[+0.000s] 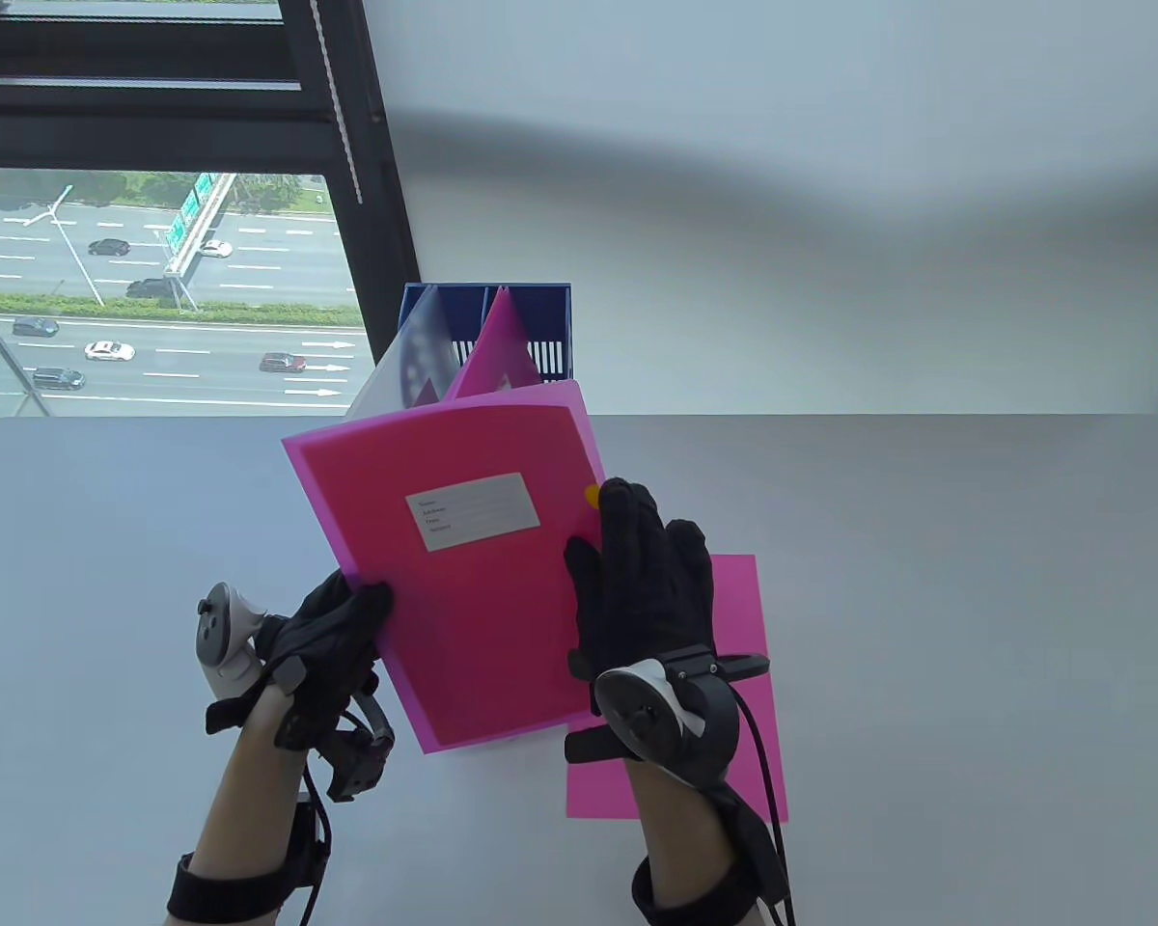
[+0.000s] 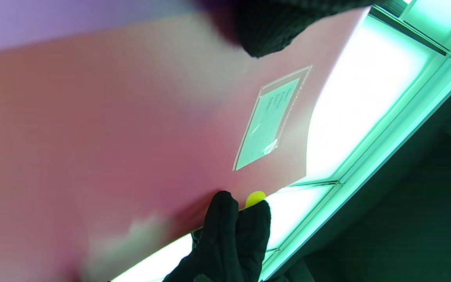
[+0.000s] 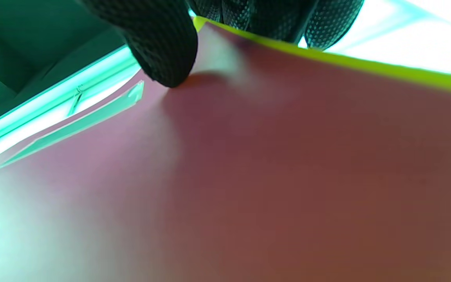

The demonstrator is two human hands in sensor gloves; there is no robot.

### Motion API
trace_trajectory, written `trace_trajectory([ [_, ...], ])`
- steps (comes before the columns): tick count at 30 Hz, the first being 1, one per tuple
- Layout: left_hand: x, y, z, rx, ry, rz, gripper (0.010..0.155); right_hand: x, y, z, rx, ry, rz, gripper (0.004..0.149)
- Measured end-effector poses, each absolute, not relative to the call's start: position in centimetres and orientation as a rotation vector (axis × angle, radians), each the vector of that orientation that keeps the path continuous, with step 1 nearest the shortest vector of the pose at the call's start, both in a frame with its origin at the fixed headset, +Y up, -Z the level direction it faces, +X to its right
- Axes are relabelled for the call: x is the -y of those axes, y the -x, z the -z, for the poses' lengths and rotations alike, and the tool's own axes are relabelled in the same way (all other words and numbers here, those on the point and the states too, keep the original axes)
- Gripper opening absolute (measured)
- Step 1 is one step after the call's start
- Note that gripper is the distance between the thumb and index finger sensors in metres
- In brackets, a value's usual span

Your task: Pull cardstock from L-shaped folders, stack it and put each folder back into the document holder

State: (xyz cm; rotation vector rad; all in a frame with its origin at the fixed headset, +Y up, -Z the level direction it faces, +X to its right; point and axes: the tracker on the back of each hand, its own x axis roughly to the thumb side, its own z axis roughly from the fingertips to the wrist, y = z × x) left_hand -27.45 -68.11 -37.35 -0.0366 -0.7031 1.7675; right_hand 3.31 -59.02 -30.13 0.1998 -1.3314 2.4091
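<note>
A pink L-shaped folder (image 1: 463,579) with a white label (image 1: 473,511) is held tilted above the table, red-looking cardstock inside it. My left hand (image 1: 343,627) grips its left edge, thumb on the front. My right hand (image 1: 637,569) pinches the right edge, thumb on the front (image 3: 163,51) and fingers behind, by a small yellow tab (image 1: 592,496). The wrist views show the folder (image 2: 131,117) close up with its yellow edge (image 3: 366,64). A pink cardstock sheet (image 1: 733,675) lies flat on the table under my right hand. The blue document holder (image 1: 540,328) stands behind.
The blue holder keeps a clear folder (image 1: 415,357) and another pink folder (image 1: 497,347), both leaning out. The grey table (image 1: 926,627) runs wide to both sides. A window (image 1: 154,289) fills the back left and a white wall the back right.
</note>
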Motion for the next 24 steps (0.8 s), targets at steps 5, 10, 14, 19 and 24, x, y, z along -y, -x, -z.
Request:
trace_trajectory([
  [5, 68.1, 27.7, 37.4, 0.696, 0.028, -1.765, 0.045, 58.7, -4.1, 30.2, 1.175, -0.227, -2.279, 0.066],
  [10, 68.2, 27.5, 37.4, 0.696, 0.033, -1.773, 0.045, 58.2, -4.8, 30.1, 1.140, -0.229, -2.236, 0.056],
  [14, 68.2, 27.6, 37.4, 0.687, 0.024, -1.764, 0.044, 57.9, -5.4, 30.2, 1.014, -0.267, -2.169, 0.044],
  [19, 68.0, 27.9, 37.4, 0.668, -0.008, -1.731, 0.045, 58.0, -6.4, 31.0, 0.747, -0.353, -1.979, 0.037],
  [24, 67.9, 28.4, 37.4, 0.658, -0.034, -1.695, 0.044, 58.7, -7.4, 32.3, 0.417, -0.462, -1.726, 0.037],
])
